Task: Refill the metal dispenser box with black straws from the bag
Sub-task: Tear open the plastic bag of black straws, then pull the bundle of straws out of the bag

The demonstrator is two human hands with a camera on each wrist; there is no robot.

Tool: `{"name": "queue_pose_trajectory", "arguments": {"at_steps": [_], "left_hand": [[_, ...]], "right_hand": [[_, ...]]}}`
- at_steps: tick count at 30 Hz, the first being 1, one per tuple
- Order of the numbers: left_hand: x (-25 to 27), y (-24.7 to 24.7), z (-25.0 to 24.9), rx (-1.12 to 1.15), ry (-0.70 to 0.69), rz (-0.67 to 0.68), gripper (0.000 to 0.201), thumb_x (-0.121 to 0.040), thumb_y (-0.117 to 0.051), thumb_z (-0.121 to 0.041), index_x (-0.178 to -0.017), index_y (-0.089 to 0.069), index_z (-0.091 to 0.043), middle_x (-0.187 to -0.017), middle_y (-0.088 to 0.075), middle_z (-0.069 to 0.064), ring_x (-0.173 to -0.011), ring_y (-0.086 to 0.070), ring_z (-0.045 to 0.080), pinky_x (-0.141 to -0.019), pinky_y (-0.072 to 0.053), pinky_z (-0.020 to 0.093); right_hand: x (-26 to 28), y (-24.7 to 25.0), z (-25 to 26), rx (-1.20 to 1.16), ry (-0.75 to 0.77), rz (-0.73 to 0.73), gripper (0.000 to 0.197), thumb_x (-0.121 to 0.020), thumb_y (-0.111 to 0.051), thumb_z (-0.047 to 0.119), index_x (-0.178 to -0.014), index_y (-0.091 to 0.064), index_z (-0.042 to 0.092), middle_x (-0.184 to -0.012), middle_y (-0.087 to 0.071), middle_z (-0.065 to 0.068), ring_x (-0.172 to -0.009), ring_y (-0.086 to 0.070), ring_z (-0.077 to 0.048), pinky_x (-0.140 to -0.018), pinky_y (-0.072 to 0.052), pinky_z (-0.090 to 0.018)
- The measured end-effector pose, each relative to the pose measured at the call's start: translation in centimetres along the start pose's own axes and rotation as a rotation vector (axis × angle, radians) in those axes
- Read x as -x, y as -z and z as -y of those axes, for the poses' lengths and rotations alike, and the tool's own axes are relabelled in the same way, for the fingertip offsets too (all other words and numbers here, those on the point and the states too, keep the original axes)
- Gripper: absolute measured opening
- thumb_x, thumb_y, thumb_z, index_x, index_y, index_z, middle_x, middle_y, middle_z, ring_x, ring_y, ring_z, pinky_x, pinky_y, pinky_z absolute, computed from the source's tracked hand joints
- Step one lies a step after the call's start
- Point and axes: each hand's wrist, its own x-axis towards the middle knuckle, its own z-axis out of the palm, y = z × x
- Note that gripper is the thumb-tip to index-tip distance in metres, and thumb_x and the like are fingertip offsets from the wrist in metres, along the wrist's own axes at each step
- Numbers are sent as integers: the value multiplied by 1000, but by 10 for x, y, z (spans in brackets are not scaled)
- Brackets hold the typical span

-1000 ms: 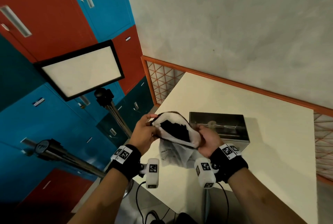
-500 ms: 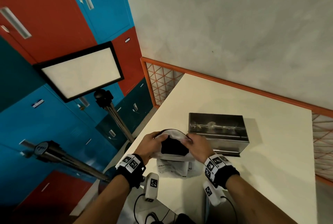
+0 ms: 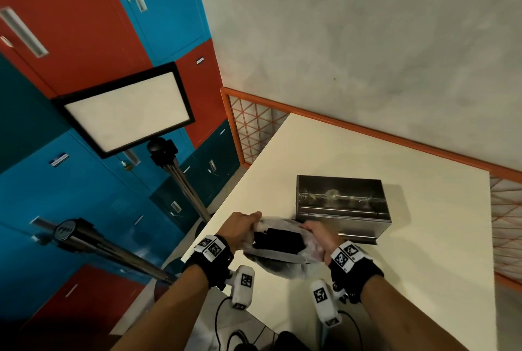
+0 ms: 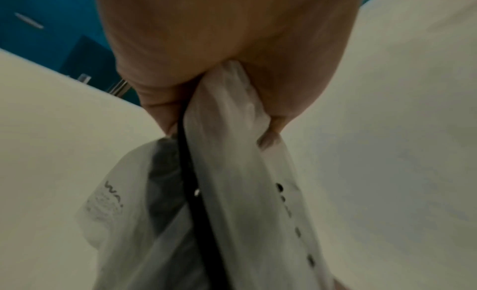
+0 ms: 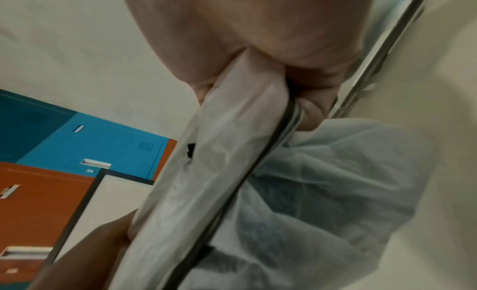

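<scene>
Basically both hands hold the plastic bag (image 3: 282,254) at its mouth: left hand (image 3: 240,227) has its fingers curled round the left edge, right hand (image 3: 319,237) pinches the right edge, and the black straws (image 3: 278,241) show as a dark bundle inside. Bag hangs just above the near part of the white table (image 3: 395,280), right in front of the metal dispenser box (image 3: 341,206), which sits with its lid open. Step looks like opening the bag to get straws out; best to keep the mouth spread flat and level so the bundle stays aligned, then free one hand to grab straws as a bunch. Thin film, likely slippery, so grip the gathered plastic firmly. Room: box front edge is just beside the right hand; table's left edge is close under the left hand, open tabletop lies to the right.
</scene>
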Motion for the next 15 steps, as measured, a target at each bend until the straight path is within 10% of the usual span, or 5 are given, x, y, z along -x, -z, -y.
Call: {"name": "queue_pose_trajectory", "arguments": {"at_steps": [4,12,15], "left_hand": [[-1,-5,12,307,176,113,26,-88,-75,-31,-89,-68,-6,-81,-58,17,-73,-56,28,-71,-43,39],[1,-21,21,276,246,52,28,-103,-56,-22,-83,-64,-2,-66,-66,13,-61,-61,24,-61,-47,29],[-2,-19,15,317,163,4,31,-101,-60,-25,-105,-67,5,-91,-71,20,-81,-66,30,-74,-50,40]], "right_hand": [[14,5,3,-35,-66,-4,27,-88,-56,16,-61,-56,12,-44,-47,0,-32,-41,-11,-33,-31,-20],[-3,-1,-16,113,-21,14,20,-94,-58,27,-86,-67,12,-94,-69,-12,-80,-66,-29,-71,-56,-40],[-30,8,-27,171,-26,-4,28,-91,-58,31,-91,-69,5,-102,-70,-23,-94,-68,-38,-79,-58,-54]]}}
